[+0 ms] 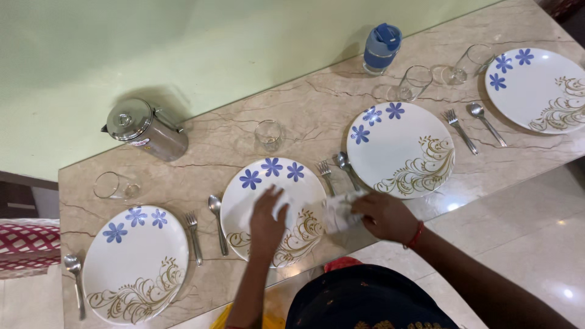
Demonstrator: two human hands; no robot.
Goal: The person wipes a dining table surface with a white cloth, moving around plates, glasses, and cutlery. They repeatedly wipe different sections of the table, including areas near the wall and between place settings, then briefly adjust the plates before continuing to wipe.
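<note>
Pressing left hand [266, 220] flat on round floral plate [273, 210], right hand [385, 215] fingers pinching crumpled white cloth [339, 213]

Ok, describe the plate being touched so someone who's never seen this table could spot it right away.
Start at the steel jug by the green wall, at the marble table's back edge. Come to the near edge: four flowered plates run along it, and the plate is second from the left. Only this one has the left hand flat on it, with the right hand holding a white cloth beside its rim.

A red band is worn at the wrist of the right hand [385, 216]; both forearms are bare, and a dark garment, possibly gold-patterned, is seen below.
</note>
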